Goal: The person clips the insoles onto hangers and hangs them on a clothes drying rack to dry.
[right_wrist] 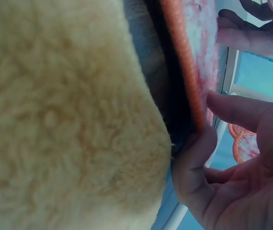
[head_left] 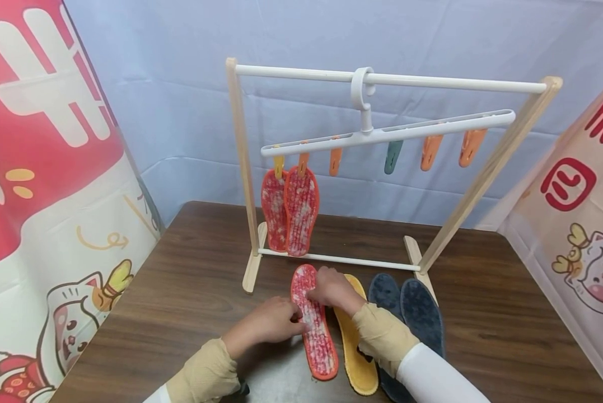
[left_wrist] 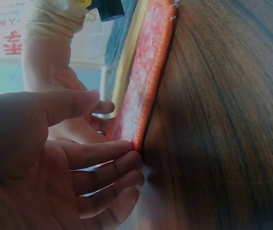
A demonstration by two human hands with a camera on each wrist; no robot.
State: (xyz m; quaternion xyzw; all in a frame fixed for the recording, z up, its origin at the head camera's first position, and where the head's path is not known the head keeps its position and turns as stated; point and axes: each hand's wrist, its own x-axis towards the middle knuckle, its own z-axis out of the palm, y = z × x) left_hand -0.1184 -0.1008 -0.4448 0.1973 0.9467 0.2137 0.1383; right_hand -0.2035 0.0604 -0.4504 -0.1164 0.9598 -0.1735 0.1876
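A red-and-white insole (head_left: 317,336) with an orange edge lies on the table between the two hands. My right hand (head_left: 331,291) pinches its right edge near the far end, the thumb on top and a finger curled at the rim in the right wrist view. From the other side my left hand (head_left: 276,320) touches the edge with its fingertips; in the left wrist view those fingers (left_wrist: 105,155) are nearly straight and the thumb stands apart. Right of this insole lies a yellow fleecy insole (head_left: 356,358), partly hidden by the right forearm.
Two dark grey insoles (head_left: 422,313) lie farther right. Behind them stands a wooden rack (head_left: 241,157) carrying a tilted white hanger (head_left: 432,126). Two red insoles (head_left: 301,215) hang at its left end from a yellow clip (head_left: 279,167) and an orange clip (head_left: 303,162). Several other clips hang along it.
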